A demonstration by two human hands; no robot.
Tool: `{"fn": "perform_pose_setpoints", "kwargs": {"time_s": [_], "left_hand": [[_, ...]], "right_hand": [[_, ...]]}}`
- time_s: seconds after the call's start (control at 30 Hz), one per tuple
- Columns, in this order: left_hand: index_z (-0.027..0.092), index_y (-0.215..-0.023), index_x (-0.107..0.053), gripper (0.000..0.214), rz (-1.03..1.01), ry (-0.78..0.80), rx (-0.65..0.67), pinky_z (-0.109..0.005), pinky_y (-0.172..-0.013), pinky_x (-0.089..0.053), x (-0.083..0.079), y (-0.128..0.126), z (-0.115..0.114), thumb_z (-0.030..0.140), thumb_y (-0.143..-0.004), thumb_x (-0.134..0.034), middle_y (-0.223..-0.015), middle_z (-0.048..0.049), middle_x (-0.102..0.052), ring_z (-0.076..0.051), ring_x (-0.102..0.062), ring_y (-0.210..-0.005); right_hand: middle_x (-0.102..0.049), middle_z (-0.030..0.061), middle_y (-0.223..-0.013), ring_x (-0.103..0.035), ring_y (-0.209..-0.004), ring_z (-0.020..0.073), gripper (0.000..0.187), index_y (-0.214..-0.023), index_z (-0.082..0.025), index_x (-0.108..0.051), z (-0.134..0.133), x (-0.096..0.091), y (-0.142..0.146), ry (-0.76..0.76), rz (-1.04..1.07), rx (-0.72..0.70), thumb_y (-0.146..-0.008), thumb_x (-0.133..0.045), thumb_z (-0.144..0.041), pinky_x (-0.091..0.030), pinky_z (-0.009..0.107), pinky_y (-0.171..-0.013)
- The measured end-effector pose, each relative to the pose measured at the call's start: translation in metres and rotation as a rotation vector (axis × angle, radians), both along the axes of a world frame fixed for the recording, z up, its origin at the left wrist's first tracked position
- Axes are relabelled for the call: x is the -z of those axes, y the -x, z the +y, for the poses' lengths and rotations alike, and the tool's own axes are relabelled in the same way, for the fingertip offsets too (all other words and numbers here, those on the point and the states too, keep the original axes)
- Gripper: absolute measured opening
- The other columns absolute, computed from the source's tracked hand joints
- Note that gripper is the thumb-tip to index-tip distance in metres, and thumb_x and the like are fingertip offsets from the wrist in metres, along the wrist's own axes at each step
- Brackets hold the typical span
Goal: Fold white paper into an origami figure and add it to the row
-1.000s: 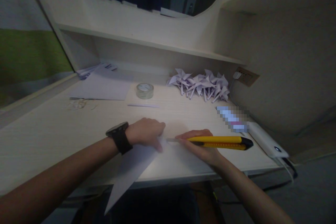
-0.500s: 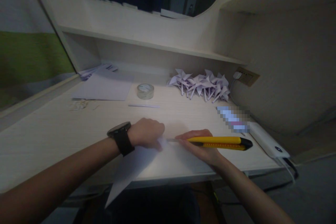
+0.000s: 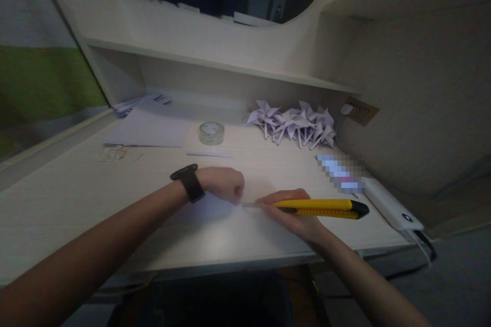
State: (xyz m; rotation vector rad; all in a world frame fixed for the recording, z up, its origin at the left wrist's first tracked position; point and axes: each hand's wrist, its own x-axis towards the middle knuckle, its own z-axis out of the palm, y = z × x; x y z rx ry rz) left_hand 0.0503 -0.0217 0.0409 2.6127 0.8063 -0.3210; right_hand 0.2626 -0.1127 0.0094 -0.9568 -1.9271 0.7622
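Note:
My right hand (image 3: 289, 209) grips a yellow utility knife (image 3: 324, 208) with a black end. Its thin blade (image 3: 251, 205) points left, low over the desk. Just beyond the blade tip, my left hand (image 3: 224, 183) is closed in a fist on a sheet of white paper (image 3: 209, 210). Most of that sheet is hidden under the hand and forearm, and the fingertips are out of sight. A black watch (image 3: 191, 186) is on my left wrist.
Behind my hands lie a white paper stick (image 3: 209, 154), a roll of clear tape (image 3: 211, 133) and a paper stack (image 3: 151, 125). Rubber bands (image 3: 115, 153) lie at left. Several paper pinwheels (image 3: 293, 122) are at the back; a phone (image 3: 339, 173) and white power bank (image 3: 391, 204) are at right.
My left hand has risen slightly and turned into a tighter fist. The sheet's corner that hung over the desk's front edge has swung up out of sight. My right hand and knife stay put.

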Motion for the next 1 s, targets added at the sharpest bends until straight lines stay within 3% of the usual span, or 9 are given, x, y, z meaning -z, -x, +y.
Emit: {"fn": "perform_pose_setpoints", "kwargs": {"time_s": [0.2, 0.43, 0.7, 1.0], "left_hand": [[0.014, -0.072, -0.074, 0.021, -0.039, -0.051, -0.007, -0.023, -0.05, -0.037, 0.003, -0.011, -0.004, 0.023, -0.075, -0.055, -0.062, -0.0059, -0.068, -0.012, -0.05, -0.048], [0.013, -0.071, -0.074, 0.025, 0.072, -0.16, -0.07, -0.027, -0.047, -0.036, -0.006, -0.016, -0.012, 0.027, -0.073, -0.054, -0.06, -0.0096, -0.066, -0.014, -0.049, -0.045], [0.013, -0.079, -0.076, 0.026, 0.063, -0.097, -0.049, -0.027, -0.051, -0.039, -0.004, -0.017, -0.007, 0.026, -0.073, -0.054, -0.068, -0.0104, -0.07, -0.015, -0.052, -0.05], [0.015, -0.074, -0.075, 0.022, 0.015, -0.113, 0.013, -0.025, -0.051, -0.037, 0.002, -0.012, -0.003, 0.025, -0.074, -0.055, -0.064, -0.0078, -0.069, -0.013, -0.049, -0.049]], "right_hand": [[-0.076, 0.0046, -0.081, -0.072, -0.069, 0.0166, 0.011, -0.081, -0.021, -0.077, 0.001, 0.003, -0.001, -0.012, -0.003, 0.043, -0.081, -0.067, -0.027, -0.06, 0.025, -0.065], [-0.076, 0.006, -0.083, -0.072, -0.073, 0.019, 0.011, -0.08, -0.019, -0.076, 0.0, 0.004, -0.001, 0.002, 0.004, 0.051, -0.081, -0.068, -0.026, -0.06, 0.028, -0.066], [-0.076, 0.0057, -0.082, -0.072, -0.072, 0.0181, 0.01, -0.082, -0.019, -0.076, 0.0, 0.002, 0.001, -0.001, 0.023, 0.041, -0.081, -0.067, -0.024, -0.059, 0.027, -0.065], [-0.076, 0.0037, -0.08, -0.071, -0.069, 0.0159, 0.008, -0.08, -0.02, -0.076, 0.002, 0.007, -0.001, -0.022, 0.016, 0.071, -0.079, -0.069, -0.023, -0.059, 0.024, -0.063]]}}
